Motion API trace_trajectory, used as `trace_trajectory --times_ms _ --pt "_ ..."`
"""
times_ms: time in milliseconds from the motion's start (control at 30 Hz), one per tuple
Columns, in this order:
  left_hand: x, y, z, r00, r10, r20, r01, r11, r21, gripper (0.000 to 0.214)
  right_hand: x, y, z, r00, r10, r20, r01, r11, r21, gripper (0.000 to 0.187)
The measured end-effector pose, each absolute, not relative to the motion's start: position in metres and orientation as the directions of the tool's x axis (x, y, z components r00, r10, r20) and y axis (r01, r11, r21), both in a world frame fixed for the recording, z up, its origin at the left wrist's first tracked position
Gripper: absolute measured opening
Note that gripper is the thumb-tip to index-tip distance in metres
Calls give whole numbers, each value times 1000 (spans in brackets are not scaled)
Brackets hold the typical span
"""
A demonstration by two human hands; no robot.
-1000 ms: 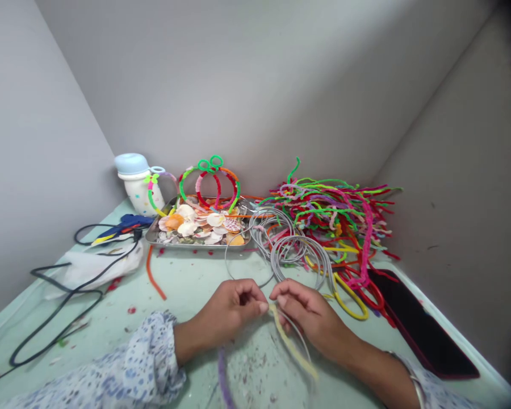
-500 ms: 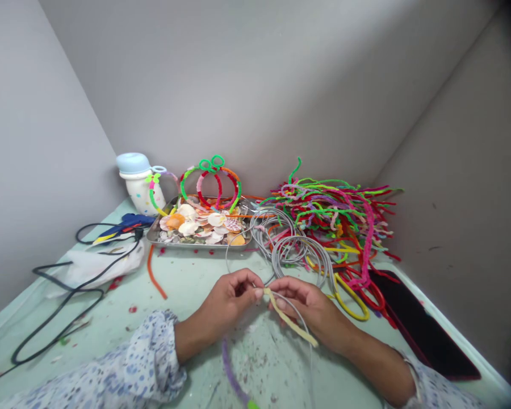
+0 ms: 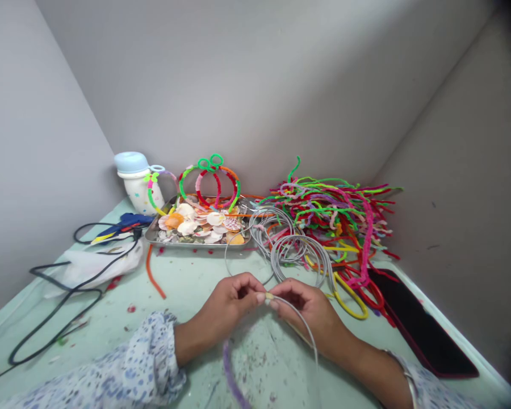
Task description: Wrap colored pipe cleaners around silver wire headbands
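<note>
Low on the pale green table, my left hand (image 3: 232, 304) and my right hand (image 3: 304, 309) meet fingertip to fingertip. Both pinch the end of a grey wire hoop (image 3: 302, 326) where a pale yellow pipe cleaner (image 3: 269, 296) is wound onto it. The hoop curves down past my right wrist. A purple pipe cleaner (image 3: 232, 375) lies under my hands toward the near edge.
Behind my hands lie a stack of grey wire hoops (image 3: 289, 244), a heap of coloured pipe cleaners (image 3: 336, 216), a metal tray of seashells (image 3: 202, 227), wrapped hoops (image 3: 210, 182), a white jar (image 3: 136, 182), a blue glue gun (image 3: 121, 224) with black cables, and a dark phone (image 3: 417, 324) at right.
The loose yellow tail that stuck out past my right hand is gone from sight; only a short bit shows at my fingertips. My hands have come slightly closer together.
</note>
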State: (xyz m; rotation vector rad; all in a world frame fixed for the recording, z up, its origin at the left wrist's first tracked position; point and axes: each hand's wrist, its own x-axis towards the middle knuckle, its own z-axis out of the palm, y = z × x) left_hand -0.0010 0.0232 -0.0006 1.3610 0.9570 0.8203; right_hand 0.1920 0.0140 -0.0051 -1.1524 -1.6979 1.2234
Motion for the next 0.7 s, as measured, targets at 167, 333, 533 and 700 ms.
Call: trace_trajectory --times_ms 167,333,533,700 --pt "-1 24 -3 428 899 -93 61 74 995 23 195 13 0 -348 911 221 409 359 -839 12" --pt "-2 24 -5 450 888 -94 69 70 995 21 199 15 0 -443 819 366 433 553 -712 13" --pt "-2 24 -3 475 871 -124 89 93 992 23 204 18 0 -574 608 549 408 793 -452 17" --pt "-4 25 -1 503 851 -149 120 103 988 22 205 17 -1 -660 504 557 461 857 -229 22"
